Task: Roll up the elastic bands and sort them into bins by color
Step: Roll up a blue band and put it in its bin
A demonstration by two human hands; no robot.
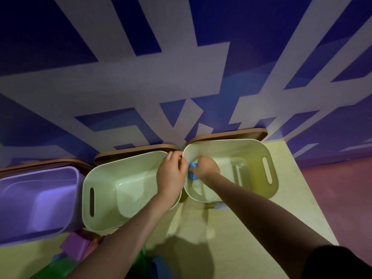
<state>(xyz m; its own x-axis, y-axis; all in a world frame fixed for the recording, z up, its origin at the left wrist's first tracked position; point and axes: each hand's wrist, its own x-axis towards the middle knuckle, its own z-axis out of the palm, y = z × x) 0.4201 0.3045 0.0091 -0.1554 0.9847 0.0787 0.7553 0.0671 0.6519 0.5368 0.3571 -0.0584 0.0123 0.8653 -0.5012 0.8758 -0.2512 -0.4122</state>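
A rolled blue elastic band (192, 171) is held between both hands over the left edge of the right pale green bin (271, 190). My right hand (207, 168) grips the roll from the right, fingers curled round it. From the left, my left hand (171, 172) pinches the same roll with its fingertips, above the gap between the two green bins. The middle pale green bin (104, 198) and the purple bin (30, 198) at the left both show bare floors. Loose purple, pink, green and blue bands (80, 250) lie piled near the table's front edge, partly hidden by my left forearm.
All three bins stand in a row on a pale yellow table (241, 248) against a blue-and-white patterned wall (181, 57). Brown lids (227, 134) lean behind the bins. The table's right edge drops to a reddish floor (342, 198).
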